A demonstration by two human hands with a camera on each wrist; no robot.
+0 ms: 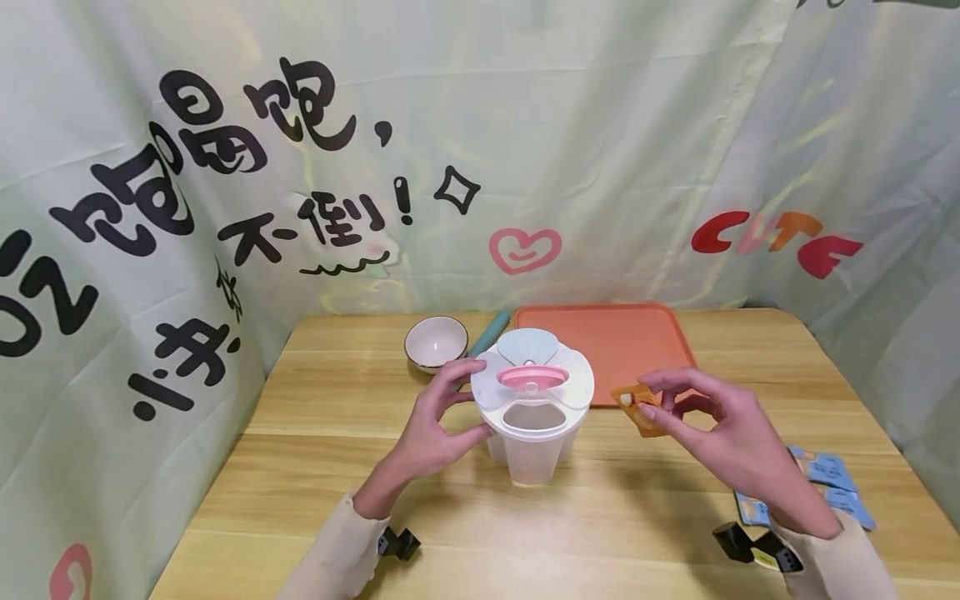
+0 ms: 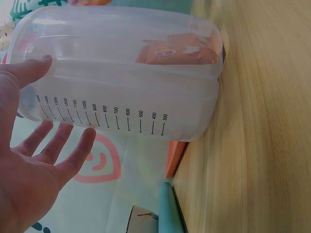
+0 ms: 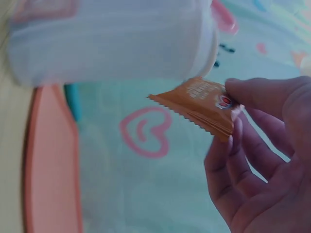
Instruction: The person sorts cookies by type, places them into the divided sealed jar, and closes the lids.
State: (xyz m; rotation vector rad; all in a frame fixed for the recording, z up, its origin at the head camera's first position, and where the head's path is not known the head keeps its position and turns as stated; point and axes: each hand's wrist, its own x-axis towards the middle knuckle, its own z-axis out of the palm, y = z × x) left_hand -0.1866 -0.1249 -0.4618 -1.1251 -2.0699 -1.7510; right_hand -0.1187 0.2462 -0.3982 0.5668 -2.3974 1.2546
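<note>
A translucent plastic storage canister (image 1: 532, 460) with measuring marks stands upright on the table. Its white lid (image 1: 489, 393) has a pink handle (image 1: 532, 377) and an uncovered opening on the near side. My left hand (image 1: 438, 421) holds the canister near the top from the left, thumb in front and fingers toward the back. Orange wrapping (image 2: 177, 51) shows through the canister wall, low down. To the right of the canister, my right hand (image 1: 720, 425) pinches a small orange snack packet (image 3: 199, 104) with a serrated edge between thumb and fingers, above the table.
Behind the canister are a bowl (image 1: 437, 342) with a dark rim, a long teal object (image 1: 491, 333) and an orange tray (image 1: 607, 337). Blue packets (image 1: 828, 471) lie at the right, partly hidden by my right forearm. A printed curtain (image 1: 600, 167) hangs behind the table.
</note>
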